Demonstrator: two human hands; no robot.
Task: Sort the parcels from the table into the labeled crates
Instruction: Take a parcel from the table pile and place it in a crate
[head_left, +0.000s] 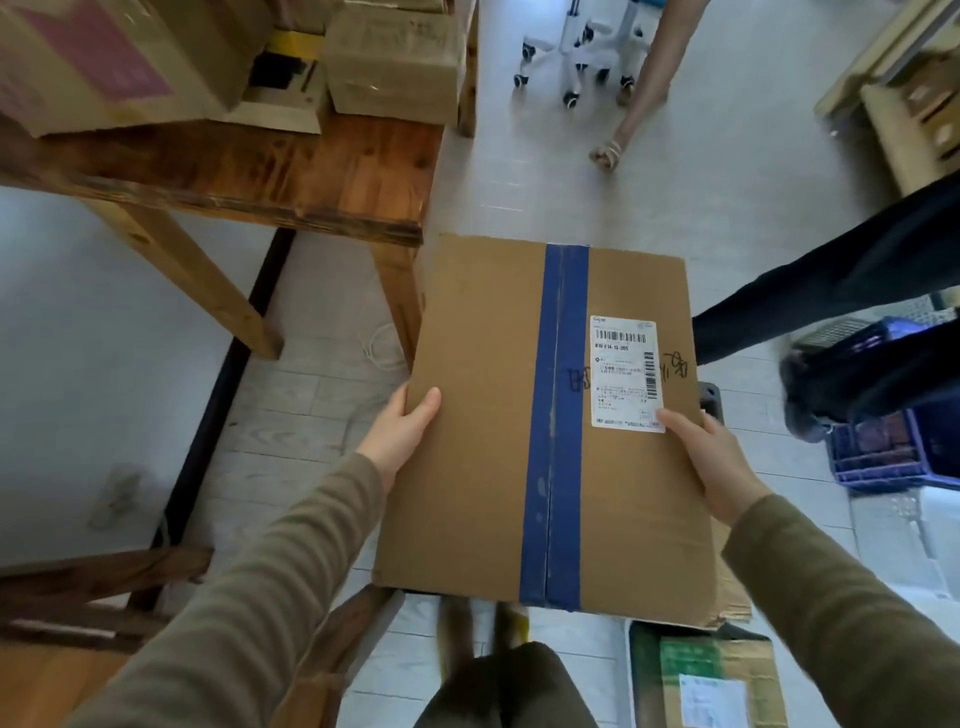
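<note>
Overall: a tiled floor (519, 171), with someone standing off the corner of a wooden table (332, 176) and carrying one parcel clear of it.
Table: it lies ahead and to the carrier's left, and more cardboard boxes (395, 57) sit on top of it.
Parcel: a big, flat brown parcel (483, 415) is held roughly level over the floor, just right of the table corner. It touches neither table nor crate, and its long axis runs straight away from the carrier's body.
Bystander: dark-trousered legs (857, 291) stand just to the parcel's right, partly in front of a crate.
Crates: a blue crate (878, 462) sits on the floor to the right, nearer the right hand. Low right by the feet, a green container (640, 675) holds a green-and-brown box (711, 675). I can't read any crate labels from here.
Coming move: I'd guess a swing right and down with the right side leading, and those legs could get in the way.
Left hand: the left hand (402, 431) grips the parcel's left edge with the thumb flat on top. Its fingers are tucked underneath, out of sight.
Right hand: the right hand (711, 462) grips the right edge, its thumb on top touching the label's lower corner and its fingers hidden below.
Tape: scuffed blue tape (558, 415) runs lengthwise down the centre seam.
Label: a white shipping label (626, 374) with barcodes sits right of the tape, with black marker scrawl on either side of it.
Corner: the near right corner looks crumpled.
</note>
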